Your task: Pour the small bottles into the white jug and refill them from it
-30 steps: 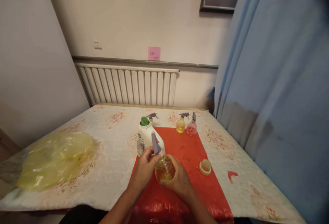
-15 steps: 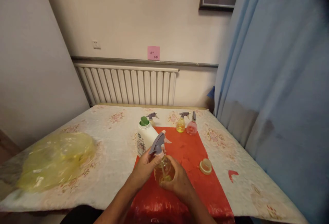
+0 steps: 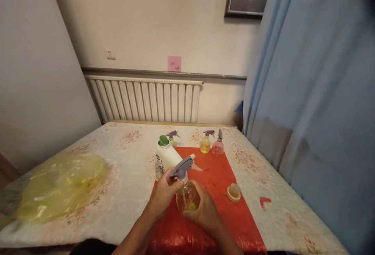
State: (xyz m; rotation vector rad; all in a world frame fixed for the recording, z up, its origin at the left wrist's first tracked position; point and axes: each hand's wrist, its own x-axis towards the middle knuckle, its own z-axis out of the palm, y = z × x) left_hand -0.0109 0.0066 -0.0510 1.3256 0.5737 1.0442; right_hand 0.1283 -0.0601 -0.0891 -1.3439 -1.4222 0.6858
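A clear spray bottle (image 3: 187, 195) with a grey trigger head (image 3: 183, 167) is held between both hands over the red sheet (image 3: 211, 173). My left hand (image 3: 163, 191) grips it at the collar just under the trigger, fingers closed round the neck. Around the right side of the round body wraps my right hand (image 3: 202, 208). A little yellowish liquid shows at the bottom of the bottle. Right behind stands a large white bottle (image 3: 167, 156), partly covered by the left hand, with a green insert (image 3: 164, 141) in its mouth.
At the back stand a yellow spray bottle (image 3: 205, 145), a pink spray bottle (image 3: 218, 148) and another spray bottle (image 3: 172, 134), half hidden. A pale cap (image 3: 233, 192) lies on the red sheet. A yellow plastic bag (image 3: 61, 186) lies left; a red scrap (image 3: 265, 202) lies right.
The trigger head has turned, its nozzle swinging to the right and away from me. Both hands keep their hold on the spray bottle.
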